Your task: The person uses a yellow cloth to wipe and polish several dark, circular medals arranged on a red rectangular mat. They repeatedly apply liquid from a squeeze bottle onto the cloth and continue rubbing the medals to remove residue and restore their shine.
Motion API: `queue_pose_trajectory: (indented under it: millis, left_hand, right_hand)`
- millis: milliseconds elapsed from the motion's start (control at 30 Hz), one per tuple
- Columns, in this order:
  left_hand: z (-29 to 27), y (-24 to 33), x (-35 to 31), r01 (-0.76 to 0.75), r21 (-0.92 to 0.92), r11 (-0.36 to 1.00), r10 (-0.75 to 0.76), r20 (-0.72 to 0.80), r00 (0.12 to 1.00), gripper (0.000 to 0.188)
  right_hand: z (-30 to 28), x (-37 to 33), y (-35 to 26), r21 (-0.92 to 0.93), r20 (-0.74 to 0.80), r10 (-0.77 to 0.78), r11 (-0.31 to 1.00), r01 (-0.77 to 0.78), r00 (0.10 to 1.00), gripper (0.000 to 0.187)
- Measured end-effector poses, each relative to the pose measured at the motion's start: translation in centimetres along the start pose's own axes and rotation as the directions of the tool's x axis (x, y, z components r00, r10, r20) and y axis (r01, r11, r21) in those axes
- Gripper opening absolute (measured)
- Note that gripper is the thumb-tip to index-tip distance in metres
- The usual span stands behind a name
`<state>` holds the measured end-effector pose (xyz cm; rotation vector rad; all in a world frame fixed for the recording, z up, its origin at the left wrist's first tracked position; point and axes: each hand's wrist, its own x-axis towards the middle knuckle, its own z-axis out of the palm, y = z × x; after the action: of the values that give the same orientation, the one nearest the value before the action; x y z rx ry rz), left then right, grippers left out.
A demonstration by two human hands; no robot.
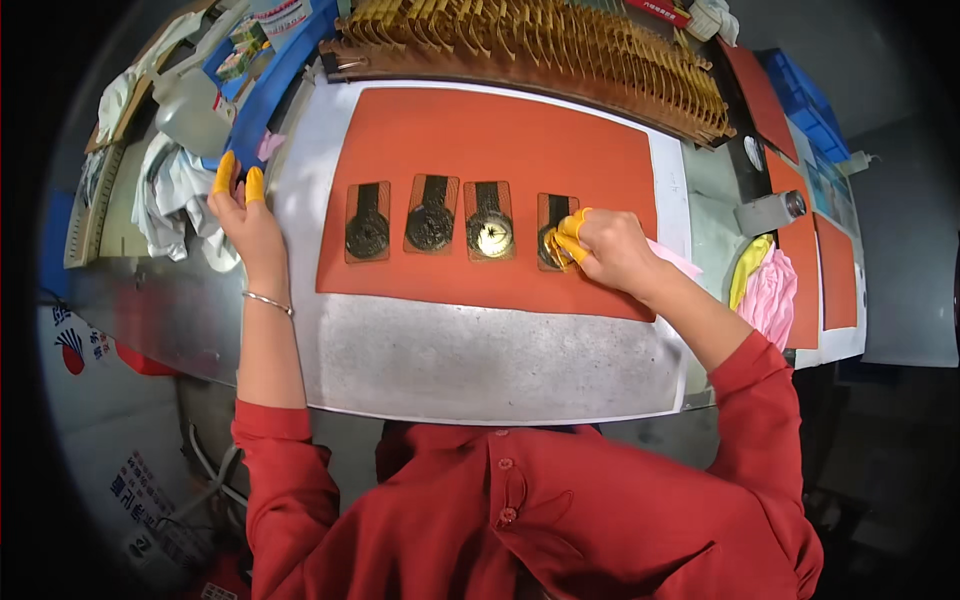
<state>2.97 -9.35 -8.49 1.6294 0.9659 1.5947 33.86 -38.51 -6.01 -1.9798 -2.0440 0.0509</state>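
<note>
Though rectangular, round-patterned textured plates

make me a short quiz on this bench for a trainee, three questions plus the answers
1. How many plates lie in a row on the large orange mat?

2. What colour are the finger covers on the left hand: A blue, B yellow, C green?

3. True or false: the right hand is at the rightmost plate.

Key: 1. Four; 2. B; 3. True
</note>
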Motion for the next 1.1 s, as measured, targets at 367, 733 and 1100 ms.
queue_pose_trajectory:
  millis: [367,733,1100]
  left_hand:
    - [0.2,0.4,-0.2,0.0,0.06,0.998,-0.001,0.02,1.0,0.035]
    - [-0.1,0.0,-0.1,0.016,0.013,1.0,-0.016,0.011,1.0,0.035]
    - [-0.1,0.3,-0.1,-0.001,0.012,1.0,0.0,0.016,1.0,0.035]
  right_hand:
    - [-0.9,2.5,0.1,0.002,-0.079,0.028,1.0,-0.028,0.996,0.007]
    - [-0.7,2.4,-0.4,0.075,-0.049,0.003,0.997,0.001,0.999,0.004]
    - [-1.0,-0.9,0.0,-0.03,0.016,-0.017,0.999,0.017,1.0,0.007]
